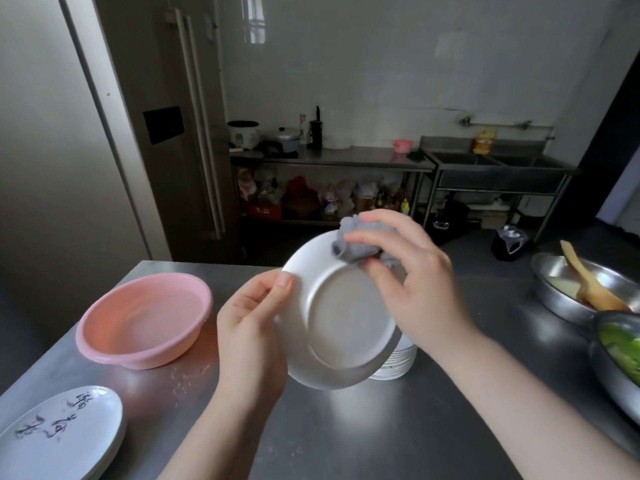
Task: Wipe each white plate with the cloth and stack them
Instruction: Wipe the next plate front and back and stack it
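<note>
Left hand (254, 320) grips the round white plate (341, 317); right hand (412, 271) pinches the crumpled grey cloth (360, 245) against its rim. Oval plate (62, 434) bears unreadable brush characters.

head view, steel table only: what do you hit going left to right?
Patterned plates → pink basin → left hand → white plate → right hand holding the cloth → metal pan with wooden spatula. The plate stack behind the held plate is left out: it overlaps.
</note>
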{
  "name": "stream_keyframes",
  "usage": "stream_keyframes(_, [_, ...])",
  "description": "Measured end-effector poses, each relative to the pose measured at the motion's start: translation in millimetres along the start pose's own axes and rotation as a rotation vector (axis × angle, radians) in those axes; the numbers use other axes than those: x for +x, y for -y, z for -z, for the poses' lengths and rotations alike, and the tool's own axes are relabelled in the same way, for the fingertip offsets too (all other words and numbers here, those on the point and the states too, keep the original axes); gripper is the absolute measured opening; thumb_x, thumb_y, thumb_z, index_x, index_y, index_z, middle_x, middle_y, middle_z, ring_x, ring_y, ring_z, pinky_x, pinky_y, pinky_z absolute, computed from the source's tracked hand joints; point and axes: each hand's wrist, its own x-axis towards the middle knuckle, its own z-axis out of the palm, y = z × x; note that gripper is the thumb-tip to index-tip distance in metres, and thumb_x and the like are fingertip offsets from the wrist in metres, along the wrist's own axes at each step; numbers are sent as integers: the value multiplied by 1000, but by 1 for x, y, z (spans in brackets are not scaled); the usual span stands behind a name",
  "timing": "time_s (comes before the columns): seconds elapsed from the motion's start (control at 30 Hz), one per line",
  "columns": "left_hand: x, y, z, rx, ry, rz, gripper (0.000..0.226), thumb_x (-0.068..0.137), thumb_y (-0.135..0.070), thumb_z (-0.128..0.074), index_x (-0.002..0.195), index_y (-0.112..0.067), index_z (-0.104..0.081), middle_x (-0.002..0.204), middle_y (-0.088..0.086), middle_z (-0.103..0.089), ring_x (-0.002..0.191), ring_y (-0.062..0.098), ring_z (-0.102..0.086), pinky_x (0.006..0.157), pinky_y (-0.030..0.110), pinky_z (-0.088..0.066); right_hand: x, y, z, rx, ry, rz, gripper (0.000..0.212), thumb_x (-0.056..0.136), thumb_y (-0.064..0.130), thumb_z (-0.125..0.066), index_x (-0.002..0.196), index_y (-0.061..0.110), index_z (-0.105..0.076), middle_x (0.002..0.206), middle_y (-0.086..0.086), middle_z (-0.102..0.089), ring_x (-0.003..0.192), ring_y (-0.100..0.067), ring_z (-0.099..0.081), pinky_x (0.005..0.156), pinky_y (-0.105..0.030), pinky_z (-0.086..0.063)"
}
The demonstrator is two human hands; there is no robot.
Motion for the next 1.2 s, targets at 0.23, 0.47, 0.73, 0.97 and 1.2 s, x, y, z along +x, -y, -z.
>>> stream_keyframes(0.23, [9,-3,-2,-234,-160,162,20,96,-24,-57,87,-16,-74,87,-3,-74,78,9,-70,73,30,-51,-32,-26,2,144,-255,-341,35,83,-7,-63,108,17,-67,119,4,-59,114,-2,-54,98,-20,-43])
stream_keyframes(0.47, [10,-4,-23,-511,-276,321,20,99,-27,-54,104,-12,-66,74,1,-76,67,12,-73,50,27,-56,-88,5,-44,-114,-359,-58,24,85,10,-62,104,19,-73,118,-2,-61,109,-15,-57,91,-29,-48])
stream_keyframes(0.73, [15,-11,-20,-547,-313,371,26,95,-29,-60,108,-7,-67,80,2,-76,74,14,-74,90,42,-54,-72,-2,-29,-184,-368,8,28,82,-1,-62,103,16,-73,116,-6,-62,105,-20,-56,90,-20,-44])
stream_keyframes(0.97, [12,-12,-14,-472,-261,333,24,95,-27,-60,106,-7,-69,81,-1,-76,78,11,-73,81,36,-57,-68,-10,-19,-109,-367,27,26,85,3,-61,105,14,-72,116,-6,-62,109,-21,-58,93,-28,-46])
stream_keyframes(1.2, [-1,-4,-13,-165,-136,108,25,91,-23,-58,103,-2,-66,93,5,-68,85,15,-63,84,36,-46,-19,-11,-5,-12,-278,-217,35,80,-6,-66,108,15,-69,119,3,-59,114,-9,-55,102,-28,-42])
